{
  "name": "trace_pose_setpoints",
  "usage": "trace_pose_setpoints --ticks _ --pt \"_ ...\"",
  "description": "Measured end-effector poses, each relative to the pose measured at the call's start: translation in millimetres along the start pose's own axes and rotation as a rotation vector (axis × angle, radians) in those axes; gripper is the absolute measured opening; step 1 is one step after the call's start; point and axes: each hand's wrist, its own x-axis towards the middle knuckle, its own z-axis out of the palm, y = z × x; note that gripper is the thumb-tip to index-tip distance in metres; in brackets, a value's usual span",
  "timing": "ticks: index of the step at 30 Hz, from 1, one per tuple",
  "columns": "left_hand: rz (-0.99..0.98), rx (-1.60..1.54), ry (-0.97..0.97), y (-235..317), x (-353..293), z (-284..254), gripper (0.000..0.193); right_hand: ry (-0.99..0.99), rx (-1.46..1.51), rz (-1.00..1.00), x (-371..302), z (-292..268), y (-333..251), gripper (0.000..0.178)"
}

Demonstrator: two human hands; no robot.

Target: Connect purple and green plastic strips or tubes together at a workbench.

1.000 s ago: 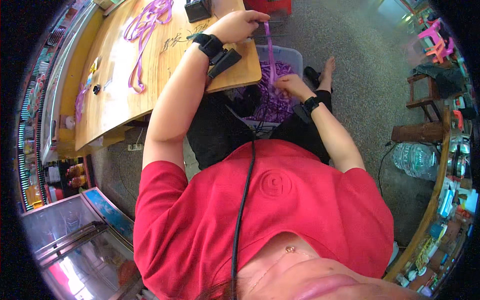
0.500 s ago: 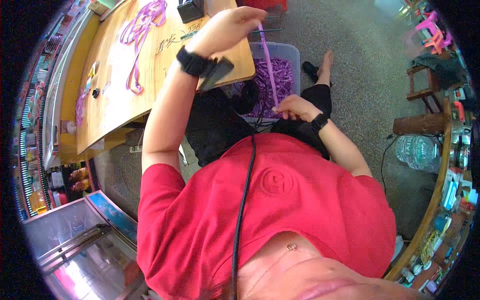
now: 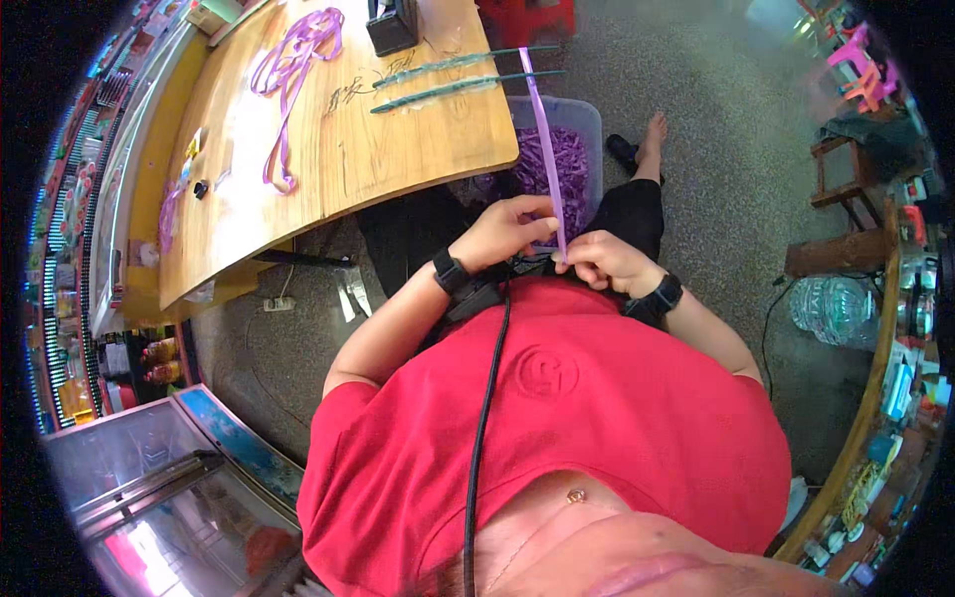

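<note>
Purple ribbon (image 3: 550, 164) stretches from the right hand (image 3: 612, 261) toward twelve o'clock, up to two slim green rods (image 3: 438, 93) that jut past the edge of the wooden table (image 3: 388, 149). Thumb and forefinger of the right hand pinch its lower end. At nine o'clock from there, the left hand (image 3: 509, 231) curls right beside the ribbon; whether it grips, I cannot tell. Farther toward twelve, a translucent tub (image 3: 595, 121) holds purple strips (image 3: 570, 159). Looped ribbon (image 3: 286, 72) lies on the table at ten, a black box (image 3: 392, 32) at eleven.
</note>
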Motion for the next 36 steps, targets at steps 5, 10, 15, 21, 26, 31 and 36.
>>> trace_pose_setpoints --ticks 5,10,15,21,26,31,36 --pt "0.131 -0.320 0.276 1.4 -0.7 15.1 0.024 -0.011 0.038 0.007 -1.2 3.6 0.7 0.023" --pt "0.108 -0.066 0.264 2.8 -2.9 5.2 0.020 0.026 0.079 -0.014 -4.0 7.3 1.8 0.022" --pt "0.246 0.349 0.123 9.4 -7.2 12.7 0.029 0.050 0.026 -0.040 -7.5 9.2 -0.1 0.024" --pt "0.260 0.455 0.045 15.6 -15.8 17.0 0.025 0.073 -0.169 -0.101 -11.3 4.9 5.2 0.031" --pt "0.263 0.560 0.071 5.3 -13.5 13.4 0.025 0.091 -0.352 -0.128 -9.0 -9.3 -16.2 0.030" --pt "0.226 0.490 0.030 1.7 -13.6 14.4 0.024 0.241 -0.377 -0.376 23.0 -23.4 -57.3 0.031" --pt "0.167 0.428 -0.006 0.4 -9.1 11.5 0.023 0.378 -0.203 -0.535 64.8 -17.1 -99.2 0.032"
